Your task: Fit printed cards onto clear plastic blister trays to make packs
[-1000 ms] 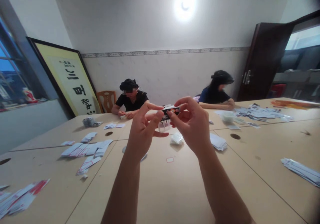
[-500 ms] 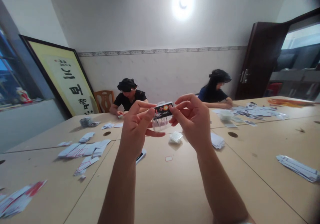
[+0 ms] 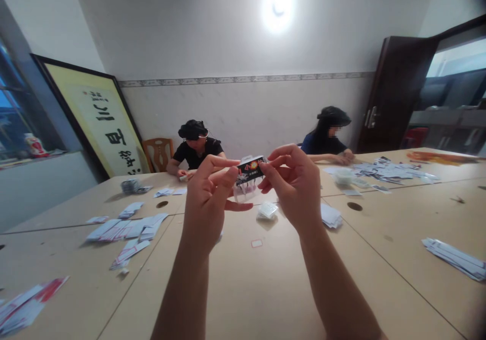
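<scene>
Beige tabletop [image 3: 261, 289] | dark door [image 3: 395, 86] open | hands [image 3: 207, 198] pinching black-labelled clear pack [image 3: 249, 179]

The small clear case [image 3: 246, 192] carries a black label [image 3: 250, 171] with white and red characters and an orange-yellow burst, while the desk [image 3: 266, 289] is pale beige with darker seam lines. White papers [image 3: 125, 228] show red lines, and one slip [image 3: 50, 290] at the lower left has a solid red patch. The framed panel [image 3: 110, 127] has black characters on white within yellow, edged in black; the door [image 3: 397, 86] is dark brown, and a grey patterned band [image 3: 243, 79] crosses the whitish wall [image 3: 228, 31].
</scene>
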A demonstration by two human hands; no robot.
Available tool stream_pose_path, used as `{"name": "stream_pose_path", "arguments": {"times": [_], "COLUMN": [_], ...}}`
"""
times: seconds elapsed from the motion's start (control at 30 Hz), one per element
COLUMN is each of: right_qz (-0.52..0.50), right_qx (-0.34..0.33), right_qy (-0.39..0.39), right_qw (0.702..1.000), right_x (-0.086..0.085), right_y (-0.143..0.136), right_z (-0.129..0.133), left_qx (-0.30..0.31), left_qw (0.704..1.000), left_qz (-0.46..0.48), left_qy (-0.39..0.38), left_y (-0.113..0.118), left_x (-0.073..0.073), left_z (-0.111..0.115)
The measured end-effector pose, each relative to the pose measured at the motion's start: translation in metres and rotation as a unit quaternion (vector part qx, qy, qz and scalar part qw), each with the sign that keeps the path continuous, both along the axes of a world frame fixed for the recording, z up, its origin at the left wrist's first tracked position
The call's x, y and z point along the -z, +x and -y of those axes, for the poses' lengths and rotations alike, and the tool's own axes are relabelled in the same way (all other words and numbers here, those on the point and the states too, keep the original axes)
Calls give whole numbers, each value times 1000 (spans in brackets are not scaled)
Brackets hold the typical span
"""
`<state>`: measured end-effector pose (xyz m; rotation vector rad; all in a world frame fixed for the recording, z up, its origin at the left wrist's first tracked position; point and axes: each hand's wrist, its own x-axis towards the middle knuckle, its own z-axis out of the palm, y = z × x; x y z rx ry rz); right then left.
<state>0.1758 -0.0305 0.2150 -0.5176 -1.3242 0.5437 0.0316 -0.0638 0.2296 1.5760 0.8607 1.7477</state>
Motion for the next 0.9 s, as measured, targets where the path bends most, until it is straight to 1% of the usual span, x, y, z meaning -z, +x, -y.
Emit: {"name": "stream_pose_path", "arguments": {"times": [0.2,0.43,0.7,0.9], "right_qz": [-2,6,-19,-23], "right_qx": [12,20,-25,-17], "right_qy": [-3,-19,-18,-20], "right_qw": [1000,1000,999,999], "right_x": [0,-2,-5,-5], "right_y": [-1,1,7,6], "right_z": [1,1,0,1], "left_qx": [2,-10,-11,-10], "left_qw": [1000,999,999,999], "left_qz": [-20,-37,-33,-32], "left_qy": [13,13,14,22], "left_y": [-3,-1,8,8], "left_x": [2,1,4,5], "left_z": [0,3,4,0]}}
